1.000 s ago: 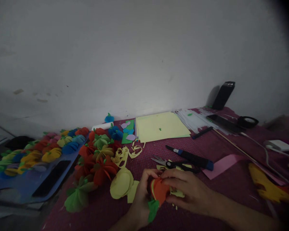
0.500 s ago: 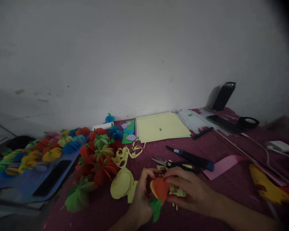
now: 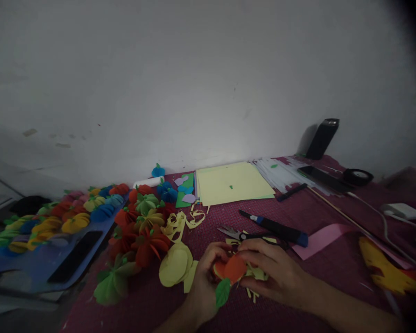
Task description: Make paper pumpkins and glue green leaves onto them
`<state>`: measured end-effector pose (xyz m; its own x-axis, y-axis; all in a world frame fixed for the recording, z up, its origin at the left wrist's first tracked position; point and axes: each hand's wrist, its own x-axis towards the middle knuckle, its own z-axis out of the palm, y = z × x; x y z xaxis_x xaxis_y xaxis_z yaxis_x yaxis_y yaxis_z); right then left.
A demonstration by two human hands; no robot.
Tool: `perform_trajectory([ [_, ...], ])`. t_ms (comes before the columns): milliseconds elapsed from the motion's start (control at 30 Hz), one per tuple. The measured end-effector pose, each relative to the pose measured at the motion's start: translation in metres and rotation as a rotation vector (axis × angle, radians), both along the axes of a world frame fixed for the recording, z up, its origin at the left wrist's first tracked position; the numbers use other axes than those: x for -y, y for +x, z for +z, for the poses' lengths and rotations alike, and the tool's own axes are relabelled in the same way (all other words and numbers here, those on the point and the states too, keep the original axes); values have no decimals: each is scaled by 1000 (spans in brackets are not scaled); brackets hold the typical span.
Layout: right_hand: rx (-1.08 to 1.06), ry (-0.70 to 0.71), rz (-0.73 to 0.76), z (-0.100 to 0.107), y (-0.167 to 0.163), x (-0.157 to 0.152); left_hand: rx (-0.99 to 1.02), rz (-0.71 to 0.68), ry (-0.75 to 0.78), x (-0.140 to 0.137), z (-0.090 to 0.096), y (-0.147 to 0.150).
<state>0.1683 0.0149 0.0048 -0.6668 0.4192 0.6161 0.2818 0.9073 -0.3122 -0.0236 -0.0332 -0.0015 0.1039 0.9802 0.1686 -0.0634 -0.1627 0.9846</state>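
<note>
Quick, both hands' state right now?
Left hand: holding the orange paper piece with a green leaf.
Right hand: holding the same piece's other side.

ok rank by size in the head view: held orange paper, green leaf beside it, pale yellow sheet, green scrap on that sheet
Pale yellow sheet
Orange paper, partly hidden
Green leaf
Green scrap

A rounded orange paper shape (image 3: pixel 235 269) with a green paper leaf (image 3: pixel 223 292) is held between the left hand (image 3: pixel 204 283) and right hand (image 3: pixel 273 268). Black-handled metal scissors (image 3: pixel 243 236) are seen beyond.
</note>
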Motion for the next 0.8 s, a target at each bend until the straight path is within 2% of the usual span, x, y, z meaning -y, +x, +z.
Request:
perform_trajectory([
  [200,19,-16,-18,-2,0,0,-77,-8,42,-1,-1,-1],
  [333,28,-66,-18,-2,-1,-3,-122,-14,-42,-1,-4,0],
  [567,89,-246,-41,3,-3,-5,30,-22,-159,-2,-3,3],
  [800,17,-291,15,1,-8,-8,256,-2,-243,-3,-9,3],
])
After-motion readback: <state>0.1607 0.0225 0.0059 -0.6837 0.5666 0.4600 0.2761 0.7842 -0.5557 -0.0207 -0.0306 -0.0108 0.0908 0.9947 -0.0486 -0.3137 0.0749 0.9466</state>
